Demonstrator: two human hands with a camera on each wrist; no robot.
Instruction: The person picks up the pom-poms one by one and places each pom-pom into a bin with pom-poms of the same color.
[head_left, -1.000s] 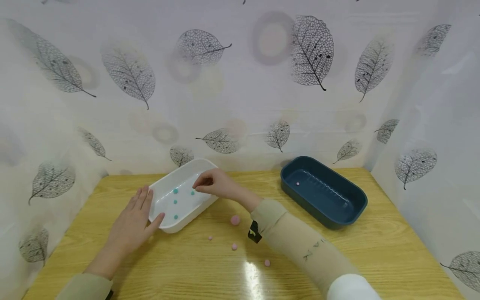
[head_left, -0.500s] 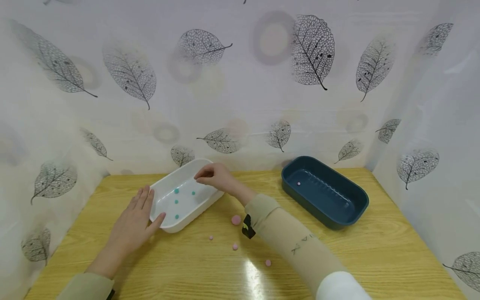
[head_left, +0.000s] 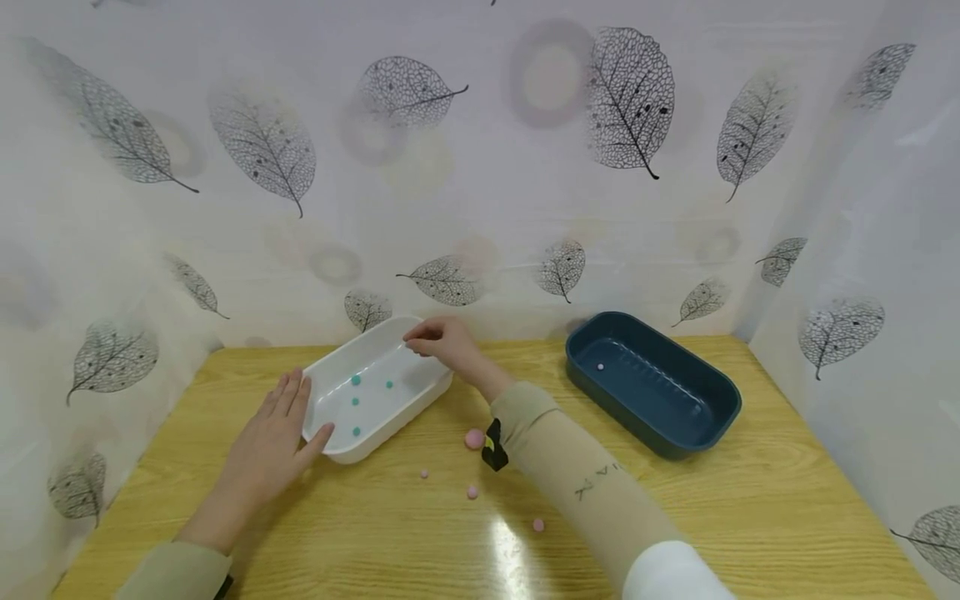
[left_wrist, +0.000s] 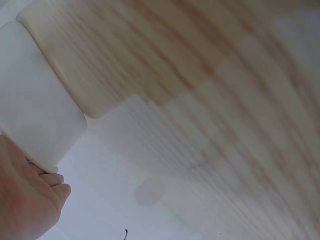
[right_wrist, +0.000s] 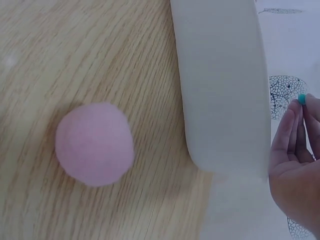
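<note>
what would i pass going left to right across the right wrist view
Large pink ball → white tray → right hand, pinching a small teal ball.

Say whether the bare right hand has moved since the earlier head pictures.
Yes; judged against the oblong white plastic-looking tray, the right hand has shifted rightward, toward the tray's far end.

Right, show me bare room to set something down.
The widest bare stretch of table lies right of the beige right sleeve, nearer than the dark blue tray. A narrower strip runs between the left hand and the table's left edge. It's crowded at the white tray, under the right hand, and between white tray and sleeve, where four pink balls lie.
</note>
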